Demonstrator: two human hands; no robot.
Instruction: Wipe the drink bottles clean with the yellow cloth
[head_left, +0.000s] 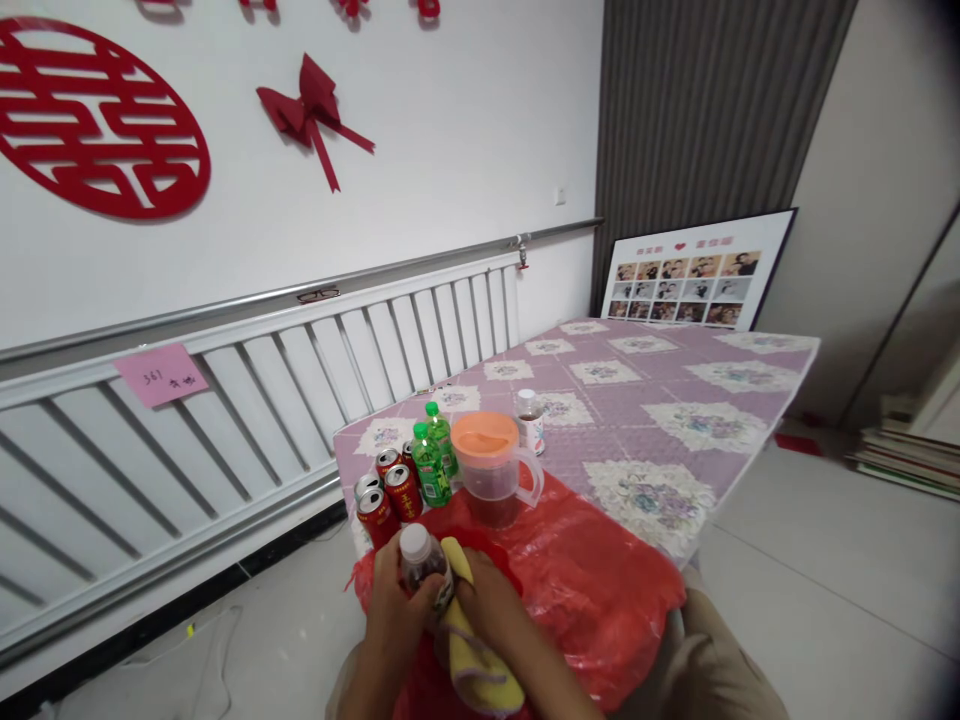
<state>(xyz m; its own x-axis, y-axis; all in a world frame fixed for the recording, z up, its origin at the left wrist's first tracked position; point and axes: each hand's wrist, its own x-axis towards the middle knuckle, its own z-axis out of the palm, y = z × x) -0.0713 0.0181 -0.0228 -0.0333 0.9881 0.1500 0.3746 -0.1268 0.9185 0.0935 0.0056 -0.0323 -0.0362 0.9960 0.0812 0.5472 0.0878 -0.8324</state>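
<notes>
Closest in, the left hand (pixel 401 605) is closed around a small bottle (pixel 421 560) with a white cap and dark contents, its base hidden by the fingers, while the right hand (pixel 487 600) grips a yellow cloth (pixel 484 675) against the bottle's side, the rest of the fabric trailing down below the wrist. Both are above the near end of the tabletop (pixel 626 400), where a crumpled red plastic sheet (pixel 600 585) is spread and hangs over the edge; the person's trouser leg (pixel 724 650) shows to the right. Just past the hands, a cluster of red cans (pixel 405 495) stands at the left beside two green bottles (pixel 433 475), which have green caps. Next to these is a translucent pitcher (pixel 484 485) with an orange lid, its handle to the right, and behind that handle another white-capped bottle (pixel 531 425) stands upright. Farther off, a white radiator (pixel 420 335) runs along the wall, bearing a pink note (pixel 161 376), and a framed photo board (pixel 694 275) leans beyond the tabletop's far end.
</notes>
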